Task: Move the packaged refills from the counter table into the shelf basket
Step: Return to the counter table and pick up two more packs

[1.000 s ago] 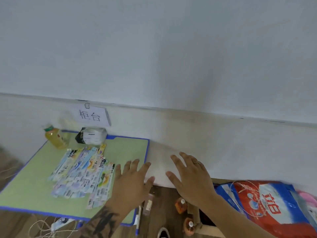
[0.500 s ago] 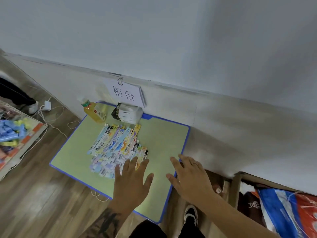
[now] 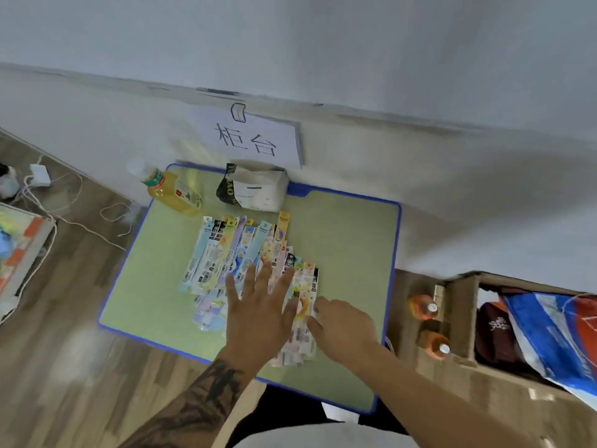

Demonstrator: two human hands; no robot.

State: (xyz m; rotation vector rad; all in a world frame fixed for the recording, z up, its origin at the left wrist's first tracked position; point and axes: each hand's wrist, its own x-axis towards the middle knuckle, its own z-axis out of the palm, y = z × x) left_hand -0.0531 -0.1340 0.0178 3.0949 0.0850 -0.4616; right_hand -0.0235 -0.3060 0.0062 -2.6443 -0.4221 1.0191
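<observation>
While the tattooed left forearm is stretched out over the near edge of the green counter table (image 3: 349, 253), the left hand (image 3: 258, 315) is laid flat, fingers spread and straight, right on top of the packaged refills (image 3: 226, 253). The right hand (image 3: 345, 328) is set just beside it, on the right side of the pile, with its fingertips curled down onto the outermost packets; whether anything is actually pinched there can't be told, it's a bit blurry.

The refills are fanned out in an overlapping spread across the middle of the table, long narrow colourful packets running from near the front edge up toward the back. No shelf basket is seen anywhere in this view.

Further back, near the far left corner, a bottle of yellow drink (image 3: 171, 189) is lying tilted, and a pack of tissues (image 3: 255, 189) is parked at the back edge, just beside it. Behind that, a paper sign (image 3: 255, 140) with handwritten characters is stuck to the wall. Off the table's right side, two orange bottles (image 3: 426, 324) are tucked into a cardboard box.
</observation>
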